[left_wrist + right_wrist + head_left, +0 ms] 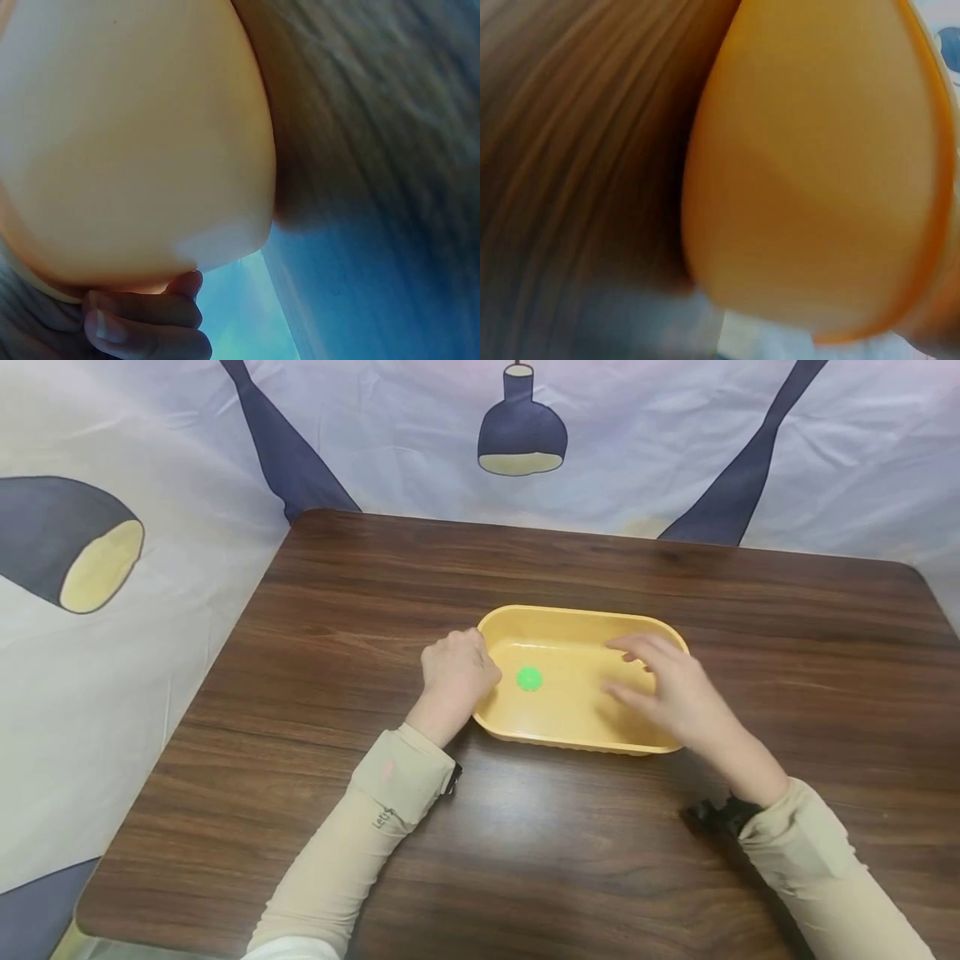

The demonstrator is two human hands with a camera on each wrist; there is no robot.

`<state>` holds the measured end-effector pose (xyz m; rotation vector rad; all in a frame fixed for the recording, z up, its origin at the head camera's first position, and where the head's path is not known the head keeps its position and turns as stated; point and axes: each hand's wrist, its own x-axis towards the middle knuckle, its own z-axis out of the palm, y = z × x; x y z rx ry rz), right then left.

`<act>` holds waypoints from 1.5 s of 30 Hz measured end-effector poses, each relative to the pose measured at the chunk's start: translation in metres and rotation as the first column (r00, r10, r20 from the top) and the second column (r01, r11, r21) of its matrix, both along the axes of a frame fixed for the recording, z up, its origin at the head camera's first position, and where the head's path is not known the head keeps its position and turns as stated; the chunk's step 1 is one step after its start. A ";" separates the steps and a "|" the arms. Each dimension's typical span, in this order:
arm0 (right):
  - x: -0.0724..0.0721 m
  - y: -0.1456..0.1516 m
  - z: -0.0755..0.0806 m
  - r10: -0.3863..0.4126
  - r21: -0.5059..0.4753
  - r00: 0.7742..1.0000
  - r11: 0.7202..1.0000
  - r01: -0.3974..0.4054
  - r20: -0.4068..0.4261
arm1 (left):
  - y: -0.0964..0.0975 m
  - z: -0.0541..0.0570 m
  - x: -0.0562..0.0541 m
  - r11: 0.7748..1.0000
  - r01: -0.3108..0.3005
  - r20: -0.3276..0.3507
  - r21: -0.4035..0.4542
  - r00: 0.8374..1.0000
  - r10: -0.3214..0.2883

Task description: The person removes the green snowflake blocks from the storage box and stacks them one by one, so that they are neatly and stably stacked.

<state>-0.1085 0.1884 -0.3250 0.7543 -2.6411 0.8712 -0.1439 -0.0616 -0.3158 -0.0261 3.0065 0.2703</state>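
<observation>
A yellow oblong plastic basin (577, 739) sits on the wooden table, and a small green disc with a notched edge (529, 679) lies on its floor, left of the middle. At the basin's left end my left hand (457, 670) grips the rim, its curled fingers (146, 326) showing under the basin's edge in the left wrist view. My right hand (671, 689) hovers over the right end, thumb and fingers spread apart with nothing between them. The right wrist view is mostly filled by the basin's outer side (817, 172).
The dark brown wooden table (300, 693) extends around the basin on all sides. Behind it hangs a pale cloth (420, 443) printed with dark lamps.
</observation>
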 end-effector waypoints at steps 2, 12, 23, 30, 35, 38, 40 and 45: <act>-0.002 -0.012 -0.002 0.025 0.047 0.994 0.998 -0.030 0.103 | 0.000 0.000 0.000 1.000 -0.002 0.001 -0.006 1.000 0.002; -0.004 -0.068 -0.006 0.016 0.154 0.984 0.987 -0.044 0.177 | 0.000 0.000 0.001 1.000 0.001 0.004 -0.003 1.000 0.000; -0.009 -0.081 -0.012 0.088 0.313 0.933 0.928 -0.204 0.348 | 0.001 0.001 0.002 1.000 -0.005 -0.004 -0.014 1.000 0.005; -0.009 -0.077 -0.016 0.151 0.296 0.946 0.925 -0.238 0.288 | 0.005 -0.001 0.002 1.000 0.021 -0.023 -0.005 1.000 -0.021; -0.008 -0.076 -0.020 0.185 0.253 0.952 0.936 -0.247 0.244 | 0.006 -0.002 0.001 1.000 0.021 -0.024 -0.009 0.999 -0.021; -0.007 -0.076 -0.020 0.189 0.226 0.954 0.943 -0.243 0.234 | 0.006 -0.002 0.001 1.000 0.016 -0.015 -0.014 1.000 -0.016; -0.006 -0.076 -0.020 0.178 0.220 0.955 0.948 -0.232 0.238 | 0.006 -0.002 0.001 1.000 0.014 -0.009 -0.015 1.000 -0.014; -0.006 -0.078 -0.018 0.126 0.239 0.952 0.951 -0.195 0.278 | 0.005 -0.001 0.001 1.000 0.021 -0.011 -0.015 1.000 -0.021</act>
